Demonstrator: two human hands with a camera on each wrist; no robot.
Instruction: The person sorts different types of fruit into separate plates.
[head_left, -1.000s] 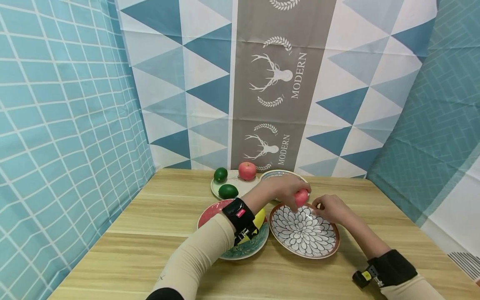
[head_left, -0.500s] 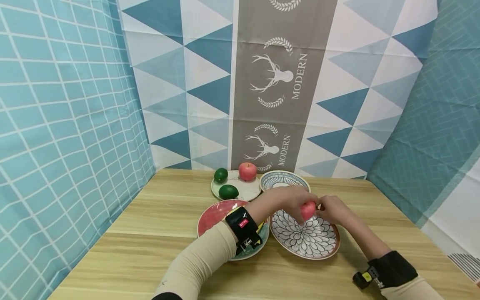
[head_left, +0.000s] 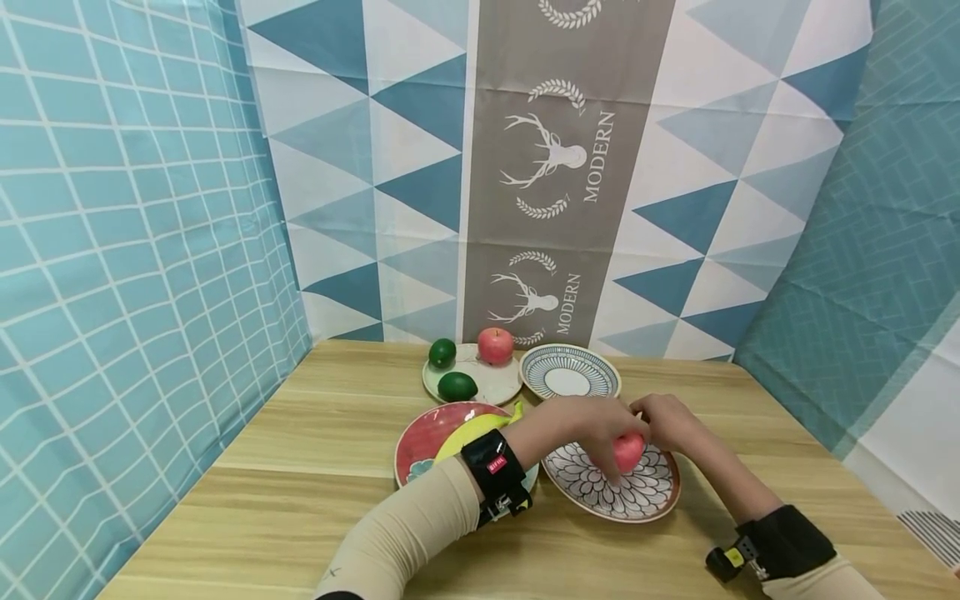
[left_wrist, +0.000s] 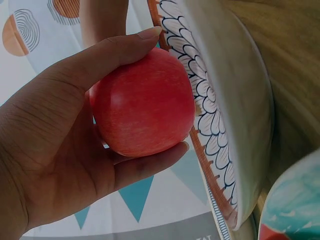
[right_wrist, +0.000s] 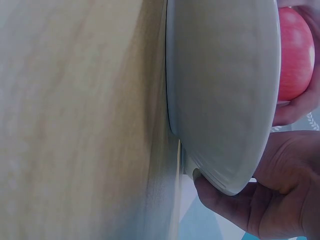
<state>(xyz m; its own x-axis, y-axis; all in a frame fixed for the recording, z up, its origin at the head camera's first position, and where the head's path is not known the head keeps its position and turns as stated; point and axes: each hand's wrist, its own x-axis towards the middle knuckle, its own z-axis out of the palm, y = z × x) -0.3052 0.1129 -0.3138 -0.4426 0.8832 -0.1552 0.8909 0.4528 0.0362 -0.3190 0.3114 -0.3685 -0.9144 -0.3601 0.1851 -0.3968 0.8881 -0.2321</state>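
"What is in your left hand?"

"My left hand (head_left: 600, 429) grips a round, pinkish-red apple (head_left: 628, 452), with my thumb on one side and my fingers round the other."

"And where is that apple?"

"Over the round white ceramic dish (head_left: 611, 502) with dark petal outlines inside and a reddish-brown rim. I can't tell whether its underside touches the dish."

"What about your right hand?"

"My right hand (head_left: 670, 419) pinches that dish's rim at its far right side, one digit lying against the pale outer wall. The apple is just beside it."

"What stands around the dish?"

"To its left, a red-and-teal round plate (head_left: 411, 454) holds a yellow banana (head_left: 472, 432), partly hidden by my left forearm. Behind the dish is a round plate with blue patterned lines and a white centre (head_left: 567, 383). Left of that, a pale round plate (head_left: 491, 385) carries a second red apple (head_left: 496, 346) and two dark green oval fruits (head_left: 457, 386)."

"And underneath?"

"A light wood-grain table (head_left: 285, 492)."
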